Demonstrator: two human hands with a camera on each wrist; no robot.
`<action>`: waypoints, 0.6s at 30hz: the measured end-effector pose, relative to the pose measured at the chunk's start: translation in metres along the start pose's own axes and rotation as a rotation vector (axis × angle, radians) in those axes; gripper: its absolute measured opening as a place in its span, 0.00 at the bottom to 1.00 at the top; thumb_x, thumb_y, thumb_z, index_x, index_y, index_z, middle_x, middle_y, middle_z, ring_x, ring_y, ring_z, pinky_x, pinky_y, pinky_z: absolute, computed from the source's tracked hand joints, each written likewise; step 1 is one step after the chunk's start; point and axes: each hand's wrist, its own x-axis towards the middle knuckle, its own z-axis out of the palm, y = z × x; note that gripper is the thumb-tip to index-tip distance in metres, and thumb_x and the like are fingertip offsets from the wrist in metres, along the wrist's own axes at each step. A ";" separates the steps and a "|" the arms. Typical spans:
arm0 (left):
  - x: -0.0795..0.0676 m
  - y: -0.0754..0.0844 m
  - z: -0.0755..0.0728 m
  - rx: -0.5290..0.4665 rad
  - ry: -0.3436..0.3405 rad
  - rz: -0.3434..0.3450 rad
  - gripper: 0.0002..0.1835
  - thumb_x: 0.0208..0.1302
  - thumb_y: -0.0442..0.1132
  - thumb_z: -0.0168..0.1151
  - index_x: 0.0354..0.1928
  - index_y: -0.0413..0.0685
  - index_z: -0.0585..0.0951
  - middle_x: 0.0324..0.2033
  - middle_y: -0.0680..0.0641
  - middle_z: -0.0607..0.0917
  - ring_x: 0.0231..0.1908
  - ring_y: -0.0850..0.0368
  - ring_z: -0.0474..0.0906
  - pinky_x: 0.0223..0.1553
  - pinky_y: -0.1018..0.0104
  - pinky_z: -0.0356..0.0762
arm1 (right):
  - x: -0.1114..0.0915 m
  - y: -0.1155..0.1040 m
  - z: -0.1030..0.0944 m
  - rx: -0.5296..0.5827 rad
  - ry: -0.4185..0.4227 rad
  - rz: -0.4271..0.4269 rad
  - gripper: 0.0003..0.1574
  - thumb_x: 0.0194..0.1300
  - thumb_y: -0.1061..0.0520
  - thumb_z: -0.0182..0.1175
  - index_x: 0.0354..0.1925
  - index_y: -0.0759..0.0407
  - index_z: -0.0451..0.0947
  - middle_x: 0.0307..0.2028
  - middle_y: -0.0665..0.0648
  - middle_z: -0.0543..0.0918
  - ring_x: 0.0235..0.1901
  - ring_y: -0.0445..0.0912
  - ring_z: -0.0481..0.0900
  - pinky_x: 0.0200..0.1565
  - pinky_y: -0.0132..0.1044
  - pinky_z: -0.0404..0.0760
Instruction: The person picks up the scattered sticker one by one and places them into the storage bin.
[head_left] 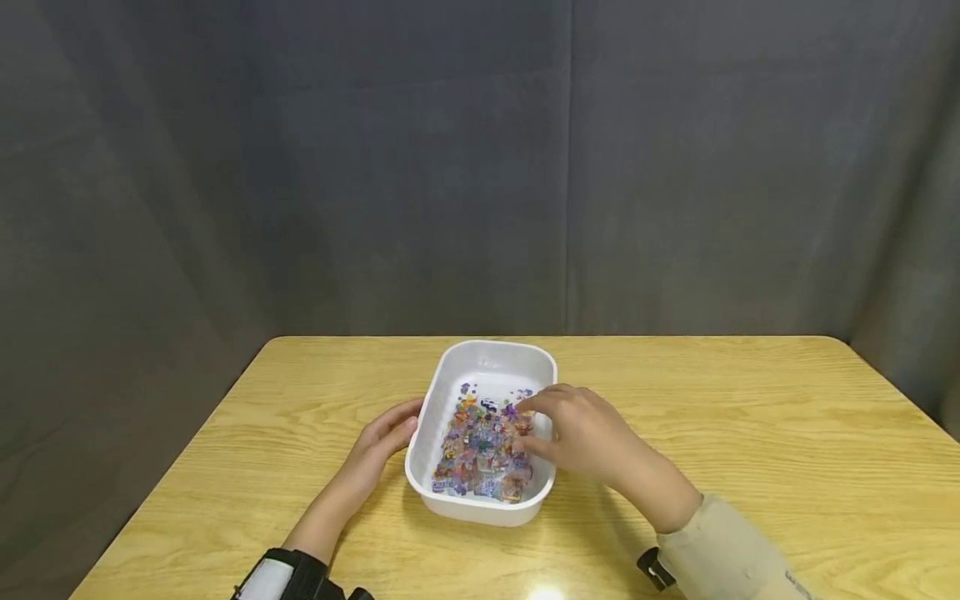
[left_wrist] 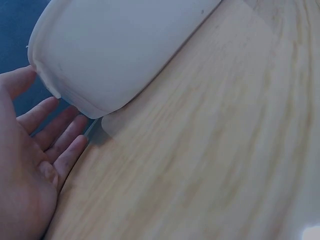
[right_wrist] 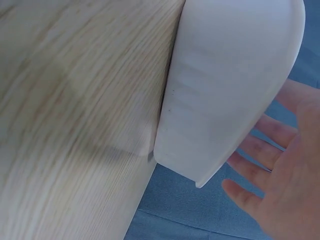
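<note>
A white plastic tub with rounded corners stands on the wooden table. Inside it lies a heap of small, shiny, many-coloured pieces, some clear, with purple, orange and blue ones among them; their kind is too small to tell. My left hand rests against the tub's left side, its thumb near the rim and fingers loosely extended in the left wrist view. From the right, my right hand reaches over the rim, thumb and fingers spread apart above the pieces. Its fingertips partly hide the heap; no held piece shows.
The light wooden table stretches out on both sides of the tub. Behind it hangs a dark grey curtain. A black strap with a device is on the left wrist, and a beige sleeve covers the right forearm.
</note>
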 end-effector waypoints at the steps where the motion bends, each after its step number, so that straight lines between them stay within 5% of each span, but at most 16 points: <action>1: 0.000 0.000 0.000 0.000 0.006 -0.002 0.26 0.77 0.45 0.48 0.71 0.41 0.67 0.68 0.40 0.70 0.68 0.42 0.64 0.68 0.42 0.60 | 0.000 0.000 0.000 0.000 0.005 -0.010 0.24 0.57 0.46 0.73 0.49 0.56 0.84 0.46 0.56 0.86 0.48 0.54 0.82 0.51 0.52 0.80; 12: -0.005 0.005 -0.003 -0.117 0.105 0.005 0.27 0.77 0.41 0.48 0.73 0.42 0.62 0.70 0.40 0.66 0.65 0.48 0.69 0.60 0.63 0.74 | -0.018 -0.001 -0.008 -0.017 0.072 0.010 0.23 0.62 0.47 0.69 0.52 0.57 0.83 0.54 0.59 0.83 0.54 0.56 0.80 0.56 0.54 0.77; 18: -0.003 0.016 -0.003 -0.044 0.218 0.083 0.28 0.77 0.42 0.49 0.75 0.52 0.60 0.72 0.46 0.65 0.70 0.51 0.59 0.67 0.52 0.64 | -0.041 0.016 -0.034 0.014 0.128 0.085 0.22 0.66 0.50 0.66 0.56 0.57 0.81 0.58 0.59 0.81 0.58 0.58 0.77 0.58 0.58 0.74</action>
